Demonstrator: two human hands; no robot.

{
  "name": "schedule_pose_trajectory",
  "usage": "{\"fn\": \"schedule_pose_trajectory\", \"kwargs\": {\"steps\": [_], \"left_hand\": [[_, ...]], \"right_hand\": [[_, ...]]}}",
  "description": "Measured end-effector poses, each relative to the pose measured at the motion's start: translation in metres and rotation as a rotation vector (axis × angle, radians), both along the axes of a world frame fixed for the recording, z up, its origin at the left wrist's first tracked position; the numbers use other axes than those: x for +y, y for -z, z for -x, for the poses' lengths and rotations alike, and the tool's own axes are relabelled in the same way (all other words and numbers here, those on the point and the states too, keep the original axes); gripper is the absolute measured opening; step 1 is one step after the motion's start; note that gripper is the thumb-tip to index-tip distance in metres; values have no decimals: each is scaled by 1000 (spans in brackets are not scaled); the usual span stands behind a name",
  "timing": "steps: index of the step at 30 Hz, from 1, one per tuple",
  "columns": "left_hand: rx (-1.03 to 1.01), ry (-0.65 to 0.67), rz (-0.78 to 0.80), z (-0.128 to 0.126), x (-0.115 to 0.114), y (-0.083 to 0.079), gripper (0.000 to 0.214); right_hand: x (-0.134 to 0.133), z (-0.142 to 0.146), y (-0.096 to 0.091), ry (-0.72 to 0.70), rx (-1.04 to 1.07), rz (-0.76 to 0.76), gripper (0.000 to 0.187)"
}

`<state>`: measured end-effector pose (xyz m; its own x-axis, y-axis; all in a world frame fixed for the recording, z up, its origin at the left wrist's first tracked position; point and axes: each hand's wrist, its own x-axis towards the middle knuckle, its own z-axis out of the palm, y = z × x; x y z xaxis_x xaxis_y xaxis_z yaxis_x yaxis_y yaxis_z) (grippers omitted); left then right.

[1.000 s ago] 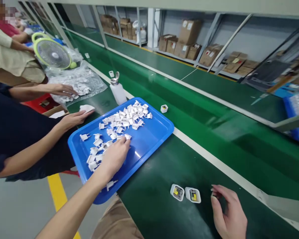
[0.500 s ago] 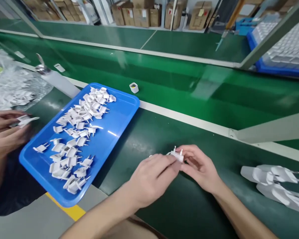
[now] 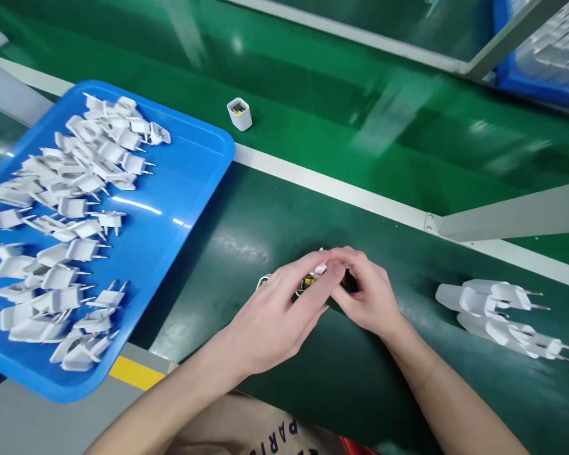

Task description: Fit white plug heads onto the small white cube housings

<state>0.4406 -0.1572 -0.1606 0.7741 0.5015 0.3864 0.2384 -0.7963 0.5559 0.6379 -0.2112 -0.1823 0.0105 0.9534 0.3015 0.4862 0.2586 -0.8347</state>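
My left hand [image 3: 282,309] and my right hand [image 3: 367,292] meet at their fingertips over the dark green bench. Between them a white plug cover [image 3: 319,269] is pinched, mostly hidden by the fingers. Under my left hand's curled fingers shows a charger housing [image 3: 263,279], only its white rim in sight, with a yellow component [image 3: 308,281] beside the fingers. How the parts join is hidden. To the left, a blue tray [image 3: 189,183] bears many loose white plug covers [image 3: 83,183] with metal pins.
An open white housing [image 3: 239,115] with yellow parts inside stands on the green surface beyond the bench rail [image 3: 322,184]. Several white plug adapters [image 3: 497,316] lie at right. A slanted metal post [image 3: 516,215] rises behind them. Another blue tray [image 3: 507,76] is at the upper right.
The view has tilted down and come closer. The plug cover, pins up at my fingertips before, is now mostly covered by both hands. The other person's hands at left have left the view.
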Motion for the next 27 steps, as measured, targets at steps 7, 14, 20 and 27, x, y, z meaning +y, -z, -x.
{"fn": "schedule_pose_trajectory", "kwargs": {"steps": [7, 14, 20, 27], "left_hand": [[167, -78, 66, 11, 10, 2, 31], [39, -88, 147, 13, 14, 14, 27], [-30, -193, 188, 9, 9, 19, 22], [-72, -235, 238, 4, 6, 24, 20]], "right_hand": [[5, -5, 3, 177, -138, -11, 25], [14, -3, 7, 60, -568, 24, 35], [10, -9, 6, 10, -310, -111, 30], [2, 11, -2, 130, -32, -156, 28]]}}
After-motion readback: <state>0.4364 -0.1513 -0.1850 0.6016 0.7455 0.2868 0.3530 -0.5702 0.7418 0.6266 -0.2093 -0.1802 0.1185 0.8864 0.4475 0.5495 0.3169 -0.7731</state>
